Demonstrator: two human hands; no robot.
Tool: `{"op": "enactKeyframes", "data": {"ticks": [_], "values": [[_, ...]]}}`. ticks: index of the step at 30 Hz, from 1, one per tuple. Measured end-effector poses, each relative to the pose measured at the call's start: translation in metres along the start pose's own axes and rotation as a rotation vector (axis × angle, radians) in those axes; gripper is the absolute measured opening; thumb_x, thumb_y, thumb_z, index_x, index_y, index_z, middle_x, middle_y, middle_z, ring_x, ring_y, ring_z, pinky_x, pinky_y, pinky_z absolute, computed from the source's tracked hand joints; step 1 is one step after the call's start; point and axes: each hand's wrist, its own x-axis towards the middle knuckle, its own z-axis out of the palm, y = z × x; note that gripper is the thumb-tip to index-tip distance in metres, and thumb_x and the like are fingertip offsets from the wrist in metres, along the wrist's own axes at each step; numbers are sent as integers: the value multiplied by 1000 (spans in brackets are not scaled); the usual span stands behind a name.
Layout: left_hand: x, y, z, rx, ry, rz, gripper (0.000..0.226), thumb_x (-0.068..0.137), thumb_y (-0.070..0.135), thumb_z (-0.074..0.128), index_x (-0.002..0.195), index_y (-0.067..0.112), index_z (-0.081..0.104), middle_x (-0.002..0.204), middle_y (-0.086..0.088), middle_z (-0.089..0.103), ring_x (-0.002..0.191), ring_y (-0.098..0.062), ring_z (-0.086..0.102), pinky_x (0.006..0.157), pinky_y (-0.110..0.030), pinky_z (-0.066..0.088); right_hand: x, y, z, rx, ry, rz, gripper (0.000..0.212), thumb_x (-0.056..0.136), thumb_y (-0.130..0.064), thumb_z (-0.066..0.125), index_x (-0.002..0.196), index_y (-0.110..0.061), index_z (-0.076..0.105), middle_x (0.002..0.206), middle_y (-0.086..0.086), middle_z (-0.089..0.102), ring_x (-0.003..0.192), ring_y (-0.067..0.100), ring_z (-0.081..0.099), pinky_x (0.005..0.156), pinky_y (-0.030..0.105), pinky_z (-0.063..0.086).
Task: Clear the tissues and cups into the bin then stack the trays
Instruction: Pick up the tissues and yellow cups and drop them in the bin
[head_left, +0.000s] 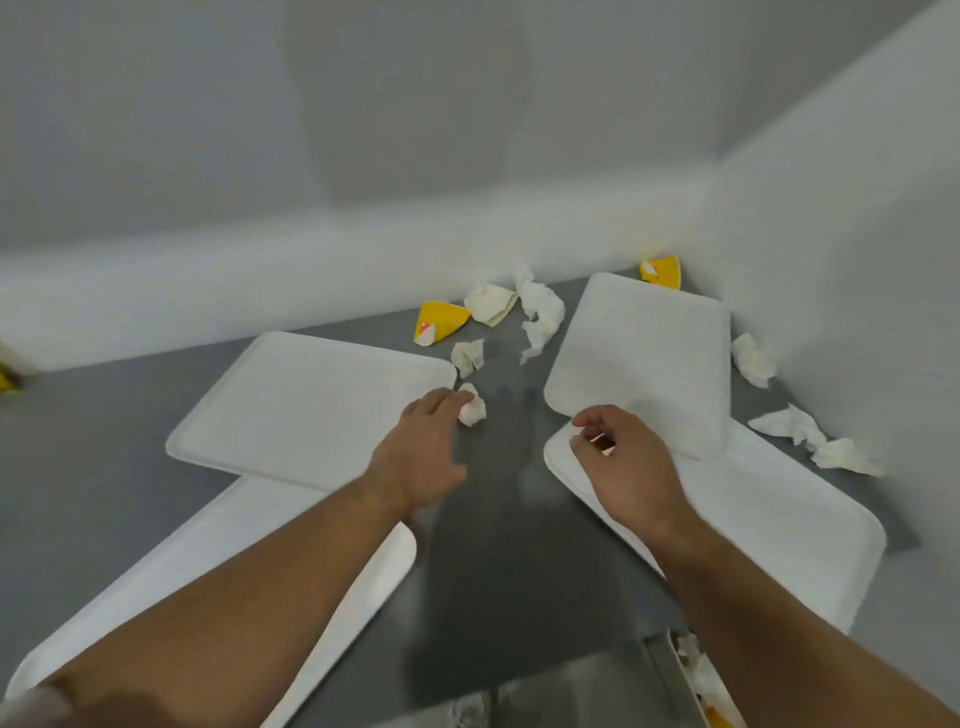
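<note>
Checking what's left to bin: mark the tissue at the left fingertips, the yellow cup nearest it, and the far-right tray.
Crumpled tissue (472, 410), head view, its middle.
Yellow cup (440, 322), head view, its side.
Far-right tray (649, 353), head view, bare centre.

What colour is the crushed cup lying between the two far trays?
Yellow, with a small red-and-white mark; the crushed cup shows in the head view.

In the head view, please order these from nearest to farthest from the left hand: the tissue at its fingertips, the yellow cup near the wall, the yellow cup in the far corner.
1. Small crumpled tissue, touching the left hand fingertips.
2. Yellow cup near the wall, beyond the hand.
3. Yellow cup in the far corner, behind the far right tray.
</note>
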Motion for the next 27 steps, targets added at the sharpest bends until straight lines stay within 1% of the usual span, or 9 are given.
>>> {"op": "enactKeyframes", "data": {"ticks": [4,7,10,13,16,19,21,24,27], "values": [[60,-31,1,182,-80,55,112,68,35,83,158,38,15,170,0,18,154,-28,22,112,-47,44,41,-9,35,-66,-49,-10,33,88,-25,68,117,-36,60,119,-15,59,104,4,58,85,13,40],[102,-34,8,300,-121,117,122,68,45,84,159,37,4,172,-6,10,157,-33,13,121,-52,27,76,-10,49,-180,-109,-34,52,83,-22,68,133,-28,53,139,-4,52,125,16,51,102,25,39],[139,-31,14,393,-170,143,118,73,56,77,159,39,-1,172,-8,0,158,-37,1,124,-58,11,119,-9,54,-348,-140,-53,72,78,-25,70,144,-24,43,152,3,40,138,24,39,114,38,33],[163,-29,19,469,-254,181,100,79,59,69,160,36,14,172,-10,7,158,-37,5,124,-64,5,167,-4,63,-516,-158,-60,85,77,-29,71,152,-28,31,161,6,24,147,27,23,116,46,32],[169,-31,25,480,-275,273,72,88,45,66,153,30,39,161,-8,37,148,-31,32,123,-57,23,214,2,77,-652,-206,-88,93,78,-36,71,154,-28,19,164,5,11,150,29,11,114,54,31],[170,-38,30,380,-236,300,54,95,23,64,147,26,50,154,-4,45,140,-28,40,114,-46,43,253,5,96,-724,-235,-69,102,79,-35,73,156,-28,8,165,1,3,152,28,2,115,59,24],[171,-41,30,350,-246,307,56,95,13,64,148,25,49,156,-4,43,143,-29,39,112,-46,45,272,9,108,-758,-241,-66,100,81,-31,71,156,-26,5,165,2,5,151,29,4,113,59,23],[172,-44,33,287,-224,308,67,90,4,66,151,24,45,158,-6,41,142,-30,41,111,-45,45,288,14,121,-824,-304,-28,102,80,-26,68,157,-23,1,163,3,17,148,30,18,113,57,24],[173,-43,37,212,-205,277,71,89,0,64,152,23,41,156,-8,45,139,-31,45,111,-45,44,289,18,124,-733,-263,-23,81,88,-9,50,157,-15,10,159,11,30,141,35,35,110,50,34]]}}
